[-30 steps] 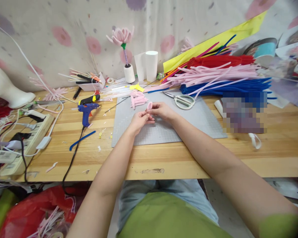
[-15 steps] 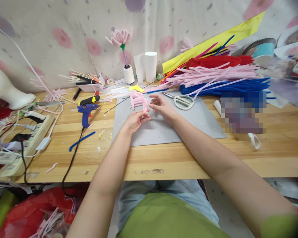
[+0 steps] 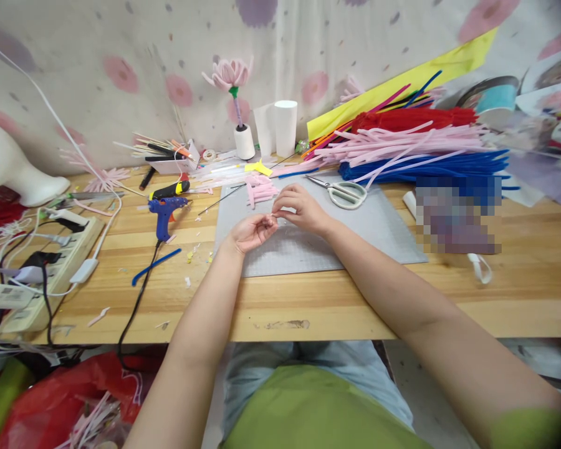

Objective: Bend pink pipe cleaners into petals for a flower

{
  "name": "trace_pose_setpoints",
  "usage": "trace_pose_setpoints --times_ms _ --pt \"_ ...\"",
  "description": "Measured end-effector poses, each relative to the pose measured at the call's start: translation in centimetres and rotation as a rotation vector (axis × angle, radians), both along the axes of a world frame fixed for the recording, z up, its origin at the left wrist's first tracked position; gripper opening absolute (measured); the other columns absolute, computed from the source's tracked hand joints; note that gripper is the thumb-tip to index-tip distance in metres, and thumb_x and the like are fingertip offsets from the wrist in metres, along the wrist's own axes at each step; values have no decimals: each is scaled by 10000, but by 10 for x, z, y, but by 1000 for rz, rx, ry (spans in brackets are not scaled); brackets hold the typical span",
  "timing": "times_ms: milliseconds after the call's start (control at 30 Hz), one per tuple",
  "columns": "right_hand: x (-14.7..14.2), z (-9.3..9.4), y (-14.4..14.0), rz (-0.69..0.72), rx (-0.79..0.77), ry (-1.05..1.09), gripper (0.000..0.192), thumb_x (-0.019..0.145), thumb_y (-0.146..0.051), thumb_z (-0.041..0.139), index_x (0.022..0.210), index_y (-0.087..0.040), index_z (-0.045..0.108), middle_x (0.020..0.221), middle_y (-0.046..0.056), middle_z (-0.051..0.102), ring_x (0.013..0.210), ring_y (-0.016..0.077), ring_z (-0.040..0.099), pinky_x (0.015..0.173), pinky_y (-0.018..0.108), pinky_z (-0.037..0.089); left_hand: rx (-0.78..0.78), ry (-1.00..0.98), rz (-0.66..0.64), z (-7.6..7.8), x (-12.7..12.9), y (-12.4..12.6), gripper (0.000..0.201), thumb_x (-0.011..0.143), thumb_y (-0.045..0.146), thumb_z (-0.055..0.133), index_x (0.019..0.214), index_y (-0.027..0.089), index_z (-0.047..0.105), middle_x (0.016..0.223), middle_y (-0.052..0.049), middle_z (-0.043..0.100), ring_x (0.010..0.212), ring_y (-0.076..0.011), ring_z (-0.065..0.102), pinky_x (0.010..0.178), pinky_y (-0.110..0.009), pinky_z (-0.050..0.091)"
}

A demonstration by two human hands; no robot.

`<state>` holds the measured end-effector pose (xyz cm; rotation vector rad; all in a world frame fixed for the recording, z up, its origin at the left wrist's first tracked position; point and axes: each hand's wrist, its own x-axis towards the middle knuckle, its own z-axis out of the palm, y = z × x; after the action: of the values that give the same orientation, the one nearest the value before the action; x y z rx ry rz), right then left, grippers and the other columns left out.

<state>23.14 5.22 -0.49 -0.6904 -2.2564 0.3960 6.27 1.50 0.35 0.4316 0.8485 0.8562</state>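
- Two bare hands meet over a grey cutting mat (image 3: 318, 246) on a wooden desk (image 3: 308, 299).
- The left hand (image 3: 250, 231) lies palm up with fingers curled; the right hand (image 3: 299, 209) closes its fingertips against it. Between them sits a small pink piece (image 3: 272, 215), barely visible, apparently pinched by both hands.
- Just beyond the hands lies a small cluster of short pink pieces (image 3: 260, 187). White-handled scissors (image 3: 343, 192) rest just right of the right hand.
- Left of the left hand, well apart, a blue glue gun (image 3: 164, 211) stands on the desk, its cord trailing off the near edge.
- Far right, beyond the hands, bundles of pink, red and blue pipe cleaners (image 3: 416, 146) are stacked.
- Risk, as a judgement: the piece is tiny and held only by fingertips, so it could slip and be lost among the scraps; the open scissor blades lie close to the right hand.
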Motion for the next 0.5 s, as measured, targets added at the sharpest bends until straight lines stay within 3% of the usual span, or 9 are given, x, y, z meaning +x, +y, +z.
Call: trace_pose_setpoints --times_ms 267,500 --pt "-7 -6 -3 -28 18 -28 109 818 -238 514 762 -181 589 814 73 629 868 209 497 809 353 349 104 113 -66 -5 0 0 250 815 57 429 659 111 616 596 -42 605 605 -93 599 814 -310 536" --pt "-6 -7 -3 -54 12 20 94 818 -218 499 759 -176 559 784 66 594 813 191 489 778 330 358 75 145 -75 -4 0 2 262 837 79 424 676 102 630 593 -48 627 618 -101 625 744 -261 543"
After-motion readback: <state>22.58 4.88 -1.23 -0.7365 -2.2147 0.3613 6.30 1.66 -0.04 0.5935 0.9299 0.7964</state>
